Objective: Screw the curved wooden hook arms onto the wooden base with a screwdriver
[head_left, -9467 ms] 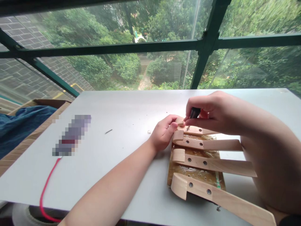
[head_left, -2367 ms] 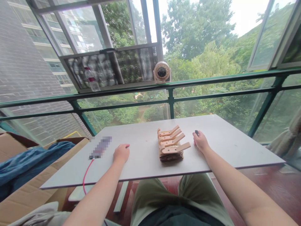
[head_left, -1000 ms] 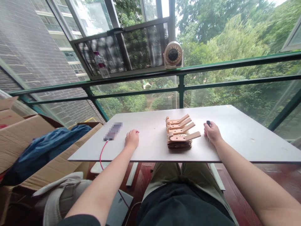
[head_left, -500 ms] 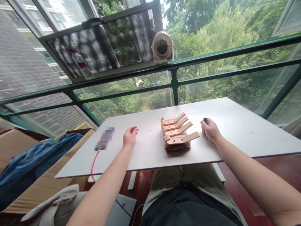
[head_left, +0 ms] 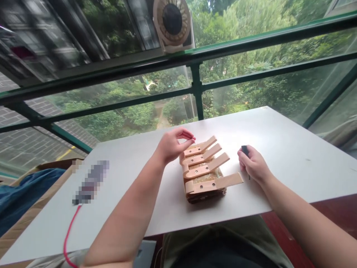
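Note:
Over the far left corner of a row of several pale wooden hooks (head_left: 208, 184), my left hand (head_left: 174, 143) hovers with curved fingers, thumb and fingertips close together; I see nothing in them. Two dark screws show in each hook. The hooks lie side by side across a brown, layered block (head_left: 206, 196) that looks like stacked cardboard under clear film. To the right of the hooks, my right hand (head_left: 254, 163) is wrapped round a black-handled screwdriver (head_left: 245, 150), held upright; a thin shaft shows below the fist, and most of the handle is hidden.
The white table (head_left: 281, 149) stands against a green railing (head_left: 196, 89). A blurred-out device (head_left: 92, 180) with a red cable (head_left: 67, 234) lies at the left. A round fan (head_left: 172, 24) sits on the ledge. Beyond the left edge is a cardboard box (head_left: 30, 208) with blue cloth.
My left hand has moved right and forward, from the bare table to the far end of the hooks. My right hand keeps its grip in nearly the same place. The view has come closer.

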`<state>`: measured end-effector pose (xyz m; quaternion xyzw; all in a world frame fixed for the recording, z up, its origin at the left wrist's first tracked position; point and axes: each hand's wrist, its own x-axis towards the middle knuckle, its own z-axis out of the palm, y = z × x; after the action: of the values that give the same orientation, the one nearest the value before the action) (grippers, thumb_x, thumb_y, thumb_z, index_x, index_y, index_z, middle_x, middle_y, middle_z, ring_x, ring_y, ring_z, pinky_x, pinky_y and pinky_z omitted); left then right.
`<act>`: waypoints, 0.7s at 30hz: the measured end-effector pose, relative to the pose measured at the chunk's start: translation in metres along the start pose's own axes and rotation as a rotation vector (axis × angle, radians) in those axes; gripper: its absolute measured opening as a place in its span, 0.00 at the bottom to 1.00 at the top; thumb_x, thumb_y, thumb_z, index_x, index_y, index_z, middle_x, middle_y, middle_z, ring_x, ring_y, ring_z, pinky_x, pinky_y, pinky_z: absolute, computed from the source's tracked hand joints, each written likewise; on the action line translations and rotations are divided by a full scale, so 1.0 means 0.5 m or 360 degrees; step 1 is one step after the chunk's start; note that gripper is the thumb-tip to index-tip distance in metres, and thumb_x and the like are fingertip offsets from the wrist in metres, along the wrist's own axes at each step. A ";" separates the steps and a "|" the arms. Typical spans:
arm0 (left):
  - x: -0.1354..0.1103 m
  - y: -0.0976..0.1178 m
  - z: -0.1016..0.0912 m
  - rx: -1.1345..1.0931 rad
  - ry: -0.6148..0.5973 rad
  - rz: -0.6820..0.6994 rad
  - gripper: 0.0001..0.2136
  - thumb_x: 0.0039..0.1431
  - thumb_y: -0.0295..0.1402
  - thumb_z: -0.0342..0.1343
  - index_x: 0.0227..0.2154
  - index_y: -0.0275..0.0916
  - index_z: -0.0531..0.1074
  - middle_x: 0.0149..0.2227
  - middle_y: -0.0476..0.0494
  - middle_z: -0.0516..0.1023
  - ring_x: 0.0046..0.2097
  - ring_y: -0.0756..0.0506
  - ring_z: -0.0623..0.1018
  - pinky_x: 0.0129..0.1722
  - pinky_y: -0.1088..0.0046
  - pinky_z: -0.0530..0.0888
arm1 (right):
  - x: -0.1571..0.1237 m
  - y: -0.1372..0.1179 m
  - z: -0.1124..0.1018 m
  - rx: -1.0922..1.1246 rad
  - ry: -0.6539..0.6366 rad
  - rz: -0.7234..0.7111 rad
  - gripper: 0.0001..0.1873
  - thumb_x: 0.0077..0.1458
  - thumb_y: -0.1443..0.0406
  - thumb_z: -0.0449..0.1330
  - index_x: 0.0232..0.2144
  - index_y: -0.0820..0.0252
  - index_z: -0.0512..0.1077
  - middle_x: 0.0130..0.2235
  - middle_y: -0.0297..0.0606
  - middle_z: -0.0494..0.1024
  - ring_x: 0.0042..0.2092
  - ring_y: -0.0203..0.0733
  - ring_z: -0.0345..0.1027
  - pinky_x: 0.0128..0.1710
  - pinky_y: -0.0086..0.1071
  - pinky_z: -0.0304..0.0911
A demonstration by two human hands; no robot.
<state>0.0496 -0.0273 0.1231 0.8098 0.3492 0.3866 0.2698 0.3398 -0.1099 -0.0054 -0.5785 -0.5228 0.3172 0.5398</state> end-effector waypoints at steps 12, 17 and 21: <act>0.068 -0.052 0.019 0.0472 -0.0544 -0.0181 0.03 0.48 0.34 0.62 0.26 0.42 0.77 0.29 0.50 0.83 0.31 0.47 0.80 0.30 0.75 0.74 | -0.003 0.001 0.003 -0.0030 -0.0064 0.0085 0.13 0.59 0.52 0.56 0.34 0.54 0.66 0.20 0.31 0.65 0.21 0.37 0.61 0.21 0.33 0.61; 0.079 -0.061 0.024 0.0587 -0.0647 -0.0082 0.03 0.47 0.34 0.63 0.22 0.43 0.76 0.27 0.50 0.82 0.28 0.48 0.78 0.25 0.76 0.69 | -0.004 -0.002 0.004 -0.0046 -0.0084 0.0103 0.13 0.59 0.52 0.56 0.35 0.54 0.66 0.20 0.31 0.65 0.21 0.37 0.61 0.21 0.33 0.60; 0.083 -0.062 0.027 0.0736 -0.0696 -0.0013 0.03 0.46 0.33 0.62 0.21 0.43 0.76 0.25 0.51 0.81 0.27 0.48 0.77 0.25 0.76 0.68 | -0.006 -0.006 0.003 -0.0103 -0.0118 0.0113 0.11 0.61 0.54 0.55 0.34 0.54 0.65 0.20 0.30 0.66 0.21 0.37 0.62 0.22 0.33 0.59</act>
<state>0.0687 0.0213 0.1118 0.9122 0.3648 0.1126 0.1490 0.3366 -0.1125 -0.0033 -0.6016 -0.5316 0.3404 0.4894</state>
